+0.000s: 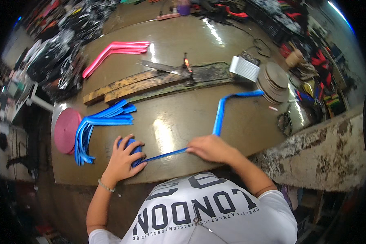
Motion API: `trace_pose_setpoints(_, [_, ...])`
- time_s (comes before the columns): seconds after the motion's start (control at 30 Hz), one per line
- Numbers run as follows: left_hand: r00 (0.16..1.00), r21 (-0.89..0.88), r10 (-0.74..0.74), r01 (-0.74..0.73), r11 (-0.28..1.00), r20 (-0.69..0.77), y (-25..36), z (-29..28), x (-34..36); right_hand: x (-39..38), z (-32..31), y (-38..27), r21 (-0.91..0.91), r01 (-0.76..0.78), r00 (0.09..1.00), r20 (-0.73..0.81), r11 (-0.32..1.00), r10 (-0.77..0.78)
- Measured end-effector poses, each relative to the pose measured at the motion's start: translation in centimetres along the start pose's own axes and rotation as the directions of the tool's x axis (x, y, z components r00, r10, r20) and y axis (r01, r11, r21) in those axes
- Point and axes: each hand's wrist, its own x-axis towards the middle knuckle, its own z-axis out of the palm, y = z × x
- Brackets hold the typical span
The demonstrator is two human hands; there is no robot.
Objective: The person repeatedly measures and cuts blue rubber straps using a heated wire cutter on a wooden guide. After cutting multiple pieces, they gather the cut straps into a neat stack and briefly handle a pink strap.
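Head view: holds a blue strap (166,155) straight between left hand (125,157) and right hand (209,147), at the near side of the bench (252,122). Runs lengthwise left to right, slanting slightly away from the body at the right. Looks narrow, flat, bright blue, slightly shiny. Pinches it in the right grip, thumb and finger closed; covers a blue coil (136,150) with the left grip, fingers splayed, cannot tell whether clasped. Past the right hand, shows a blue length (219,116) pointing away, then bending right toward tan rolls (273,81).
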Motion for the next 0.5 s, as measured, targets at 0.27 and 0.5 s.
trace_pose_setpoints(0.27, [0.999, 0.044, -0.007, 0.009, 0.999, -0.046, 0.0, 0.2, 0.3, -12.9, -13.3, 3.7, -0.338, -0.799, 0.586, -0.621, 0.497, 0.52])
trace_pose_setpoints(0.5, [0.999, 0.05, 0.03, -0.029, 0.998, -0.021, -0.3, 0.4, 0.7, -11.3, -11.6, 4.6, -0.375, -0.724, 0.649, -0.656, 0.579, 0.386])
